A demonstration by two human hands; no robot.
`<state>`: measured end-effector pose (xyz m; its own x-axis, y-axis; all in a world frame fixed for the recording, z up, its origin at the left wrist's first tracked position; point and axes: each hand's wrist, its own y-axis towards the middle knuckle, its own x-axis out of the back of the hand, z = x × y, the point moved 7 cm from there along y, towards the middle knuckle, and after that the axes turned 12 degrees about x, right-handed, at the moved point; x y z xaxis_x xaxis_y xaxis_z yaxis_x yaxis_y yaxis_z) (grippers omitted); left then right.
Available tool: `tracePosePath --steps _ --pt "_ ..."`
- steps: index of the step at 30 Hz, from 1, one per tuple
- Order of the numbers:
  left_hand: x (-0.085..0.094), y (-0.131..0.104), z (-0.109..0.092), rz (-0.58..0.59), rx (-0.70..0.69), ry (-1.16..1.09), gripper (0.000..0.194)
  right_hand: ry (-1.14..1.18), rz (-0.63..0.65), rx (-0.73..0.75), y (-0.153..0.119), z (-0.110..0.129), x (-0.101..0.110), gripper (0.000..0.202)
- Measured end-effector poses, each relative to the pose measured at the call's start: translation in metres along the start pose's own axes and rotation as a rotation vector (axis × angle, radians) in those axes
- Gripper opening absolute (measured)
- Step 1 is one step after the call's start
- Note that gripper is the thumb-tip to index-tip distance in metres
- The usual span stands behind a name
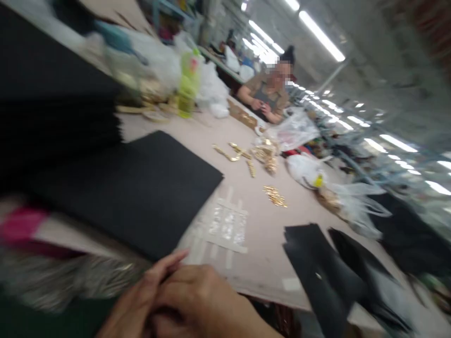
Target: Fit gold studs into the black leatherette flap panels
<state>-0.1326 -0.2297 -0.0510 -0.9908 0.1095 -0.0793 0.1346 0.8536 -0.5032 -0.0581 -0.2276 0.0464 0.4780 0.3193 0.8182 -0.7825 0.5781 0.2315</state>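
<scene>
Both hands are together at the bottom of the view, in front of the table's near edge. My left hand (141, 293) has its thumb or a finger stretched along the top, with the rest hidden. My right hand (197, 291) is curled over against it, fingers bent inward; anything between the hands is hidden. Just beyond them lies a black sheet (158, 188), beside a tall stack of black sheets (52, 108). Taped clear packets (227, 225) are on the table (260, 263).
Gold pieces (275, 196) and gold strips (230, 152) lie mid-table. A yellow-green bottle (188, 84) stands behind, near plastic bags (303, 169). Black pieces (320, 267) lie at the right. Another person (268, 94) sits across the table.
</scene>
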Motion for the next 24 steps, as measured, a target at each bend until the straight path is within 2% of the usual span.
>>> tracePosePath --steps 2,4,7,10,13,17,24 --pt "0.034 -0.027 -0.002 -0.100 0.060 -0.079 0.053 0.183 -0.028 0.046 0.015 0.000 -0.008 0.013" --pt "0.047 -0.043 -0.011 -0.173 0.072 -0.154 0.056 0.302 -0.037 0.076 0.027 0.000 -0.017 0.016" --pt "0.054 -0.048 -0.021 -0.244 0.053 -0.178 0.057 0.308 -0.062 0.145 0.038 0.006 -0.021 0.017" --pt "0.058 -0.045 -0.018 -0.174 0.075 -0.199 0.062 0.263 -0.058 0.200 0.046 0.014 -0.023 0.015" --pt "0.067 -0.042 -0.013 -0.095 0.069 -0.233 0.067 0.344 0.003 0.265 0.059 0.021 -0.026 0.017" --pt "0.081 -0.044 -0.014 -0.124 0.027 -0.201 0.063 0.436 0.024 0.321 0.075 0.025 -0.029 0.023" --pt "0.094 -0.048 -0.023 -0.186 -0.002 -0.286 0.059 0.335 -0.109 0.410 0.084 0.026 -0.039 0.023"
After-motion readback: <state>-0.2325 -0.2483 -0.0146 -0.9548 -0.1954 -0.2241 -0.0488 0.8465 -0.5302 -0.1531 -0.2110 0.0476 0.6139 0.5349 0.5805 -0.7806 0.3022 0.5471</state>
